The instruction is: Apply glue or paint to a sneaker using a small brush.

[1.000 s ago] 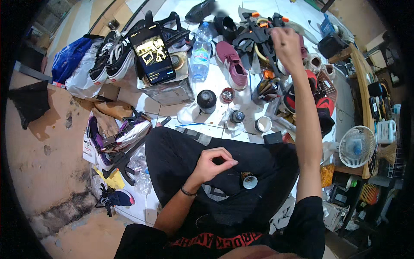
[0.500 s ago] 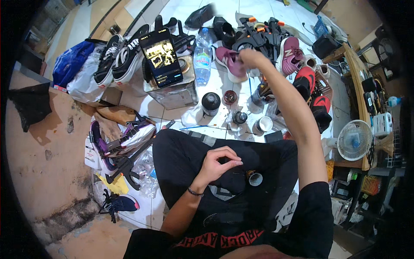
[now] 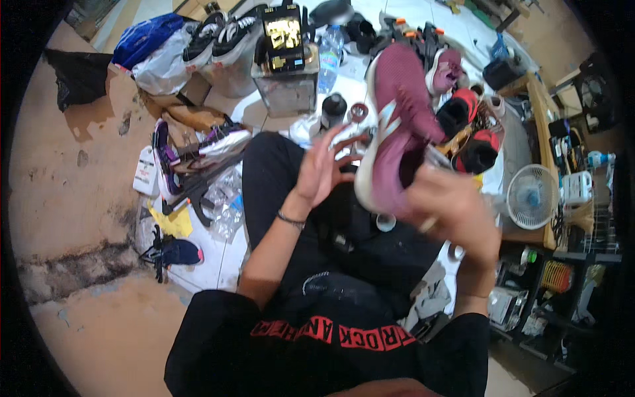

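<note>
My right hand (image 3: 453, 208), smeared by motion, grips a maroon sneaker (image 3: 400, 99) at its heel end. The shoe is lifted over my lap, toe pointing away from me, its white sole turned to the left. Left of it, my left hand (image 3: 321, 169) is raised with fingers spread and nothing in it, close to the sole but apart from it as far as I can tell. Past the lifted shoe, a matching maroon sneaker (image 3: 444, 71) stands on the floor. In my lap, partly behind the shoe, lies a small open cup (image 3: 385, 222).
A phone (image 3: 284, 36) leans on a square metal tin (image 3: 286, 89), beside a water bottle (image 3: 331, 56). A dark bottle (image 3: 333, 109) stands before my knees. Black-and-red shoes (image 3: 477, 151) and a white fan (image 3: 531, 196) are at right; a purple-and-white shoe (image 3: 205, 151) is at left.
My right hand has brought the maroon sneaker from the floor toward me, over my lap. My left hand has risen and spread its fingers. The whole view has shifted.
</note>
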Tool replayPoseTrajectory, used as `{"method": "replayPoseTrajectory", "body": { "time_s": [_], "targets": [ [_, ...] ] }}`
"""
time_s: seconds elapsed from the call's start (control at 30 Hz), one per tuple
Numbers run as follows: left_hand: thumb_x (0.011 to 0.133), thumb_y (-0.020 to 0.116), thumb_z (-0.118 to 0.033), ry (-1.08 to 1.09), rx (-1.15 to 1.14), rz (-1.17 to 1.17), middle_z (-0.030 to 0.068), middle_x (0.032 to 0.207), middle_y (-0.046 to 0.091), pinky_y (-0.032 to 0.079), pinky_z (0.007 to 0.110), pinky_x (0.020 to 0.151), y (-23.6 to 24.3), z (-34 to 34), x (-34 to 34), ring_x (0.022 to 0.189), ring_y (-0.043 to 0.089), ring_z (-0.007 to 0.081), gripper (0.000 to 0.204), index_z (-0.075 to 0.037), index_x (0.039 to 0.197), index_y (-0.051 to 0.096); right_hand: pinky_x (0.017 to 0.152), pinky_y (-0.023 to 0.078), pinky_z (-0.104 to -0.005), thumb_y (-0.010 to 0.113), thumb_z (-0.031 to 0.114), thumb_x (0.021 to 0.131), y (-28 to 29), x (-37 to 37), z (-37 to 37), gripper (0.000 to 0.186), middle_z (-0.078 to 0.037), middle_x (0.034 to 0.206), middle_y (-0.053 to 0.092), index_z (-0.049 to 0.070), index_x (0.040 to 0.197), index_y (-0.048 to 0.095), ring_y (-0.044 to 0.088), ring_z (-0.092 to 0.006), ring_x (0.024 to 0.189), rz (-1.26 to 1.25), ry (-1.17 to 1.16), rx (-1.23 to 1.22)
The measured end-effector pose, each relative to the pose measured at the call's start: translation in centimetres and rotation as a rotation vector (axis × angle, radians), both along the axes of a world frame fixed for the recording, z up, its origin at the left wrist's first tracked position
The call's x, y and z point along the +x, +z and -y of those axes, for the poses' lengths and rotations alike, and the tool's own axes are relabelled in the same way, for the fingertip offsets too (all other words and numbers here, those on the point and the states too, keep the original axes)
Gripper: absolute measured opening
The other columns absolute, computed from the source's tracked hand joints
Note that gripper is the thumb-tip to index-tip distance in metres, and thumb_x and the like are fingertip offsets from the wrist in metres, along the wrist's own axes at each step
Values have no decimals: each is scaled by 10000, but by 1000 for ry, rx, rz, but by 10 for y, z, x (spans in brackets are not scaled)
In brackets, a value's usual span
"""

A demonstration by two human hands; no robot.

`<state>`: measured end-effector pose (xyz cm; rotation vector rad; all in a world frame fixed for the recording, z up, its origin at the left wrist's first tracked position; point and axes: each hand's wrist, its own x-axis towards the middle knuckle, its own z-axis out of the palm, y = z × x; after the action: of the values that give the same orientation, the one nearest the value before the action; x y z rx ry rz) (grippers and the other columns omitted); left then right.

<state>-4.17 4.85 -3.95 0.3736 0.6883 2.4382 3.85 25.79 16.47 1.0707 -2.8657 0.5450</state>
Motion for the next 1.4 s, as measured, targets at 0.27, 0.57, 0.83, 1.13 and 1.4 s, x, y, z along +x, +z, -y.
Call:
{"method": "replayPoseTrajectory", "body": {
  "time_s": [0.27, 0.57, 0.83, 1.13, 1.4],
  "targets": [
    [931, 546, -89, 153, -428, 26, 172, 1434, 497, 484, 348, 1040, 22, 38, 40, 1199, 606, 217, 673, -41, 1546, 277, 559, 486, -346, 668, 331, 903, -102, 70, 74, 258, -45, 818, 583, 75, 878, 655, 617, -210, 735, 175, 143, -576],
    [886, 614, -14, 151, -579, 155, 173, 1294, 591, 498, 361, 1005, 5, 86, 72, 1157, 609, 224, 505, -42, 1363, 450, 551, 441, -223, 367, 330, 1054, -148, 73, -46, 487, -97, 776, 642, -31, 916, 663, 583, -125, 597, 324, -589, -1240],
    [897, 626, -18, 90, -655, 8, 217, 1272, 597, 450, 350, 1025, -22, 79, 57, 1158, 593, 236, 503, -42, 1356, 423, 644, 532, -255, 764, 94, 861, -200, 90, -58, 152, -84, 834, 727, 5, 948, 678, 718, -123, 753, 387, -836, -590],
    [902, 623, -38, 90, -719, 8, 221, 1260, 597, 430, 346, 1039, -17, 76, 57, 1161, 587, 230, 516, -32, 1370, 403, 663, 573, -317, 752, 86, 866, -234, 84, -35, 149, -122, 874, 728, -9, 947, 672, 741, -215, 789, 229, -777, -435],
    [889, 626, -35, 88, -737, 26, 229, 1290, 579, 426, 351, 1045, -21, 78, 56, 1179, 581, 243, 537, -31, 1373, 393, 630, 567, -299, 777, 108, 845, -249, 82, -33, 145, -106, 841, 723, -7, 911, 717, 733, -201, 754, 107, -803, -374]
  ]
}}
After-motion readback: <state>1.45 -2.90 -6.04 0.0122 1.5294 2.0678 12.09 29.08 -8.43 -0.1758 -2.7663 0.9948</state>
